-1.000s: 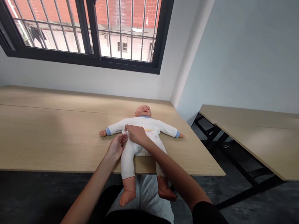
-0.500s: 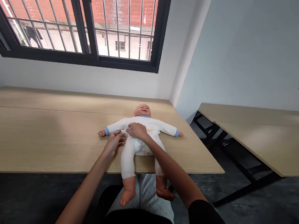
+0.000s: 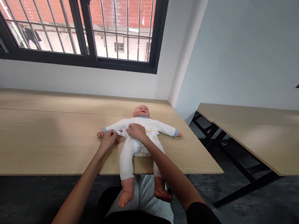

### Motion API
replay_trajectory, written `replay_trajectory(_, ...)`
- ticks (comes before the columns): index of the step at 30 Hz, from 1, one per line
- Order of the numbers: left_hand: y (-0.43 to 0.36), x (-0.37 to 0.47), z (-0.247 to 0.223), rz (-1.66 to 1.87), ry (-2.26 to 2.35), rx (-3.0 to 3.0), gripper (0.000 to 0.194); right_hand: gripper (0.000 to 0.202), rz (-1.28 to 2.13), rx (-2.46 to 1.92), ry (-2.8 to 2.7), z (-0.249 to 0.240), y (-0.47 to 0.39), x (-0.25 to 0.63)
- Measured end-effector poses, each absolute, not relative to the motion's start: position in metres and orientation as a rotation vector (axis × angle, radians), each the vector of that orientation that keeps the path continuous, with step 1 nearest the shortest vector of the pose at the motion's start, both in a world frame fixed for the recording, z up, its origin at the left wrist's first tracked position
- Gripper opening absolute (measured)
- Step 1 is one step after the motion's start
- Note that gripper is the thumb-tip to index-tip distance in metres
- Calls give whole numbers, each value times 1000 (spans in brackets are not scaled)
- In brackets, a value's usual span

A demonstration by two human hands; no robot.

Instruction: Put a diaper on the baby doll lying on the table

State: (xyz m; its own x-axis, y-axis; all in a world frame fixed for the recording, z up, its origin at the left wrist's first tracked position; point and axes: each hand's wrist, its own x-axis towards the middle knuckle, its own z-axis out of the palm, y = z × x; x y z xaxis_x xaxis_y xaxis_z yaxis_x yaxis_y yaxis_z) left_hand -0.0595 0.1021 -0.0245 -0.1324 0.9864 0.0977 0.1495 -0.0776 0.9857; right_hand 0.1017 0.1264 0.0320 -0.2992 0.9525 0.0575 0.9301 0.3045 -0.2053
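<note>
A baby doll in a white outfit with blue cuffs lies face up on the wooden table, its bare feet hanging past the front edge. Around its hips is a white diaper. My left hand, beside the doll's waist, pinches a white diaper tab that is stretched out sideways. On the doll's belly, my right hand has its fingers closed on the diaper's edge near the same hip; the fingertips are partly hidden.
Behind the table is a wall with a barred window. A second wooden table with black metal legs stands to the right, across a gap. My lap is under the front edge.
My left hand has moved slightly left and closed its fingers, and the tab now stretches out from the diaper. My right hand stays nearly in place. The view has shifted a little.
</note>
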Motion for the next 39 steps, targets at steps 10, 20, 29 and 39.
replay_trajectory(10,67,-78,-13,1460,1351,1423,22,29,118,-1793,-2341,35,121,109)
replay_trajectory(20,57,-54,5,1475,1199,1654,25,35,184,-1732,-2364,46,105,94)
replay_trajectory(29,59,-10,15,1328,1084,2005,22,25,885,-1444,-2317,42,134,117)
replay_trajectory(39,63,18,13,1141,1122,2355,15,28,982,-1253,-1858,30,137,134)
